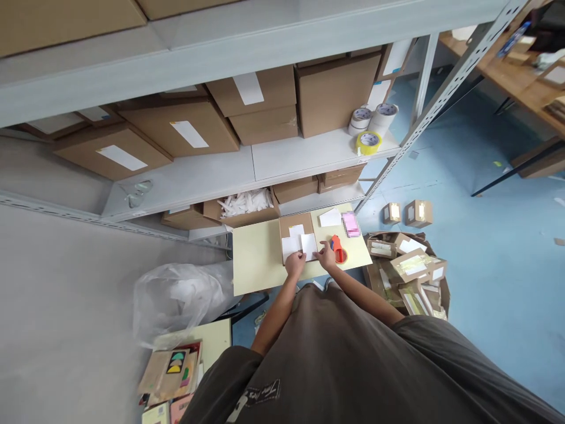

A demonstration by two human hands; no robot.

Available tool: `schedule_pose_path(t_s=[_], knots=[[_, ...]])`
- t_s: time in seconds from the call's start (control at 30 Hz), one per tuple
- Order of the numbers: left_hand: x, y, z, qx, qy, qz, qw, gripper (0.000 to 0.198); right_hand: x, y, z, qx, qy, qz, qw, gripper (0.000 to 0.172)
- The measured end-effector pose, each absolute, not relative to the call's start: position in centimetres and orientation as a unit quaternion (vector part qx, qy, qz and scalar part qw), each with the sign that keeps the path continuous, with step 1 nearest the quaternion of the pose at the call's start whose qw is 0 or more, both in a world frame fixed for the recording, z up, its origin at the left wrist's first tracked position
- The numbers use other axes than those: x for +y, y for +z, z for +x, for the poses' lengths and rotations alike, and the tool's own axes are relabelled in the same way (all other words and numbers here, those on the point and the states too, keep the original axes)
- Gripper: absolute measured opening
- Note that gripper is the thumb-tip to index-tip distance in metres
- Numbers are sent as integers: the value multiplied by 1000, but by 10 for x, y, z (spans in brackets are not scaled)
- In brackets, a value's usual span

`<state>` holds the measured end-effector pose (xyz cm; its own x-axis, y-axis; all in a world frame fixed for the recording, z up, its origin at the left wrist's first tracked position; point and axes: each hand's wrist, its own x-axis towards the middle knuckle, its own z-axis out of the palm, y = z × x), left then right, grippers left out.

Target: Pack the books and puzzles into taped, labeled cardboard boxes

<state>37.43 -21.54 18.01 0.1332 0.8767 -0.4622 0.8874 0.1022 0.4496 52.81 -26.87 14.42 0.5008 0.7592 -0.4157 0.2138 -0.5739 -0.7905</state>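
A flat brown cardboard box (296,222) lies on a small pale yellow table (256,259). White paper labels (299,242) rest on the box. My left hand (295,263) presses on the near edge of a label, fingers curled. My right hand (327,256) pinches the right edge of the same papers, beside an orange tape dispenser (338,249). A pink pad (351,224) and a white sheet (330,218) sit at the table's far right.
Grey metal shelves (291,159) hold brown cartons and tape rolls (368,142). A bin of small taped boxes (410,271) stands at the right. A clear plastic bag (176,300) sits at the left. Card packs (172,371) lie near my left side.
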Motion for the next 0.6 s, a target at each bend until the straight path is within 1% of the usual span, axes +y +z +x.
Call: schedule_pose_path(t_s=[0.2,0.37,0.5,0.6], knots=[[-215,181,374,656,-33,677,331,33,-268,142,527,-298,401,-798,339,50],[-214,181,375,656,-45,679,327,35,-267,136,529,-306,404,-804,311,49],[-211,182,378,651,-63,684,323,34,-260,134,532,-318,407,-820,247,47],[-205,182,378,646,-93,688,317,34,-255,134,540,-342,407,-831,164,53]])
